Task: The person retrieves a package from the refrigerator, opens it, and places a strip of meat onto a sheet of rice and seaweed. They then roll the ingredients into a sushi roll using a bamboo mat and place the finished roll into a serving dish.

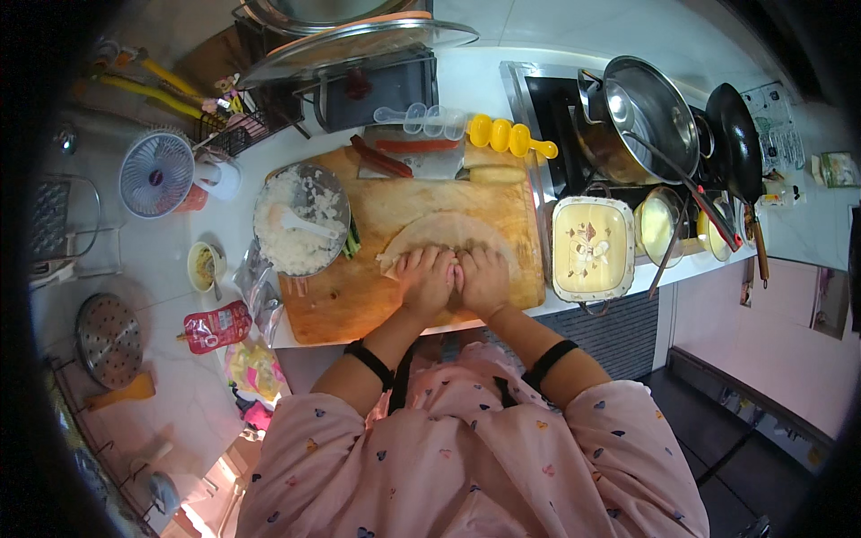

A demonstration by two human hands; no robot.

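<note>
A thin round wrapper (447, 228), pale like a flatbread, lies on the wooden cutting board (323, 316) in front of me. My left hand (427, 276) and my right hand (481, 272) are side by side over its near part, thumbs together, fingers curled down on a folded edge. Whatever is inside the fold is hidden by my hands. To the left on the board sits a metal bowl of white rice (289, 228) with a white rice paddle (306, 222) in it. Green vegetable strips (352, 241) show beside the bowl.
Sausage-like red strips (417, 145) lie at the board's back, near yellow and clear ball-shaped molds (501, 134). A yellow square dish (592, 249) stands right of the board. Behind it are a steel pot (649, 121) and a wok (733, 141). A small fan (158, 176) stands left.
</note>
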